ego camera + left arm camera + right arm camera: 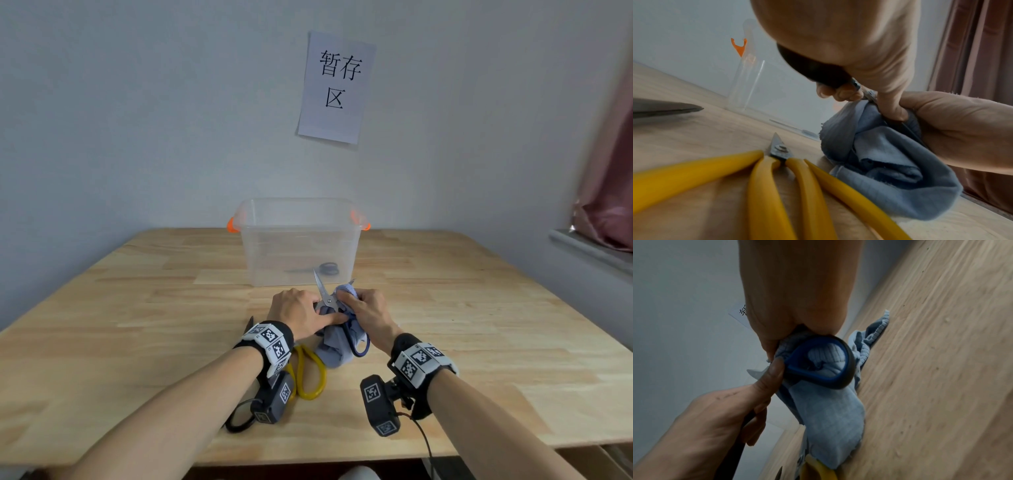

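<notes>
Scissors (323,291) and blue cloth (334,353) held together at mid-tabletop (479,325)
The left hand (301,313) curls round the scissors' handle. The right hand (368,313) clutches the cloth against them. Yellow-handled shears (310,377) lie just nearer, and a clear bin (298,240) stands farther off.

Both forearms came in bare from the lower edge of the head view, the left from 7 o'clock and the right from 5 o'clock, converging toward the centre. The left hand (301,313) lay knuckles up, its fingers curled round the scissors (327,298) and its thumb stretched toward 3 o'clock. The right hand (370,313) sat just at its 3 o'clock, touching it, also knuckles up, with fingers and thumb pinching the cloth (334,354).
</notes>
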{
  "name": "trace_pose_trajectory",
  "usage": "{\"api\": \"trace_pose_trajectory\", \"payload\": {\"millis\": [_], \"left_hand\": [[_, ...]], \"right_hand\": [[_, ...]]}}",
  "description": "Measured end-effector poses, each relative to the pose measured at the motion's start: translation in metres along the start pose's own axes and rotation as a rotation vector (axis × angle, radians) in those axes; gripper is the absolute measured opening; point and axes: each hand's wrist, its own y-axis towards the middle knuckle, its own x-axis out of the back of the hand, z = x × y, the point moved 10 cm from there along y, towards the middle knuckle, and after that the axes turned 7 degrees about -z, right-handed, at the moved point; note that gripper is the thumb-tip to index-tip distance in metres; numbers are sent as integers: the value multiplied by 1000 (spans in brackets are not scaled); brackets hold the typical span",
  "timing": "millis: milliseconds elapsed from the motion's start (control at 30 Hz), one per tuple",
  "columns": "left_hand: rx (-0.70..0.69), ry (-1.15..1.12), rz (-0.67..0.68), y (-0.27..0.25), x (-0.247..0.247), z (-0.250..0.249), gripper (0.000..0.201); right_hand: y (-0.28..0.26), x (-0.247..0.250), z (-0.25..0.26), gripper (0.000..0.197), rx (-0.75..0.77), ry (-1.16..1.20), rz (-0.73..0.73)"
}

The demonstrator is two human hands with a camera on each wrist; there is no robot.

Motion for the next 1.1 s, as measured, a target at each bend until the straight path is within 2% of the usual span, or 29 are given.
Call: {"api": "trace_pose_trajectory", "payload": {"millis": [133,233,467,567,667,800,933,1100], "left_hand": [[9,12,-7,0,-1,3,74],[8,11,-12,-1,0,3,71],[26,17,20,-2,-6,9,71],[84,-33,29,-2,-4,16,64],[96,-60,50,1,-1,17,62],[75,-66,52,3,0,14,61],[50,-39,23,3,-3,12,66],[26,-4,1,2,-1,6,69]], "right_hand": [[-1,3,2,43,2,-7,-35],[-2,3,3,37,9,6,-33],[-4,1,0,40,-24,86,-49],[-7,-8,-2,31,-103,91,26],[-9,-16,-7,40,-148,37,109],[-12,-19,-8,37,-160,24,148],[-10,-17,-8,37,-116,54,89],[-6,-11,-3,49,-59,54,-19]]}}
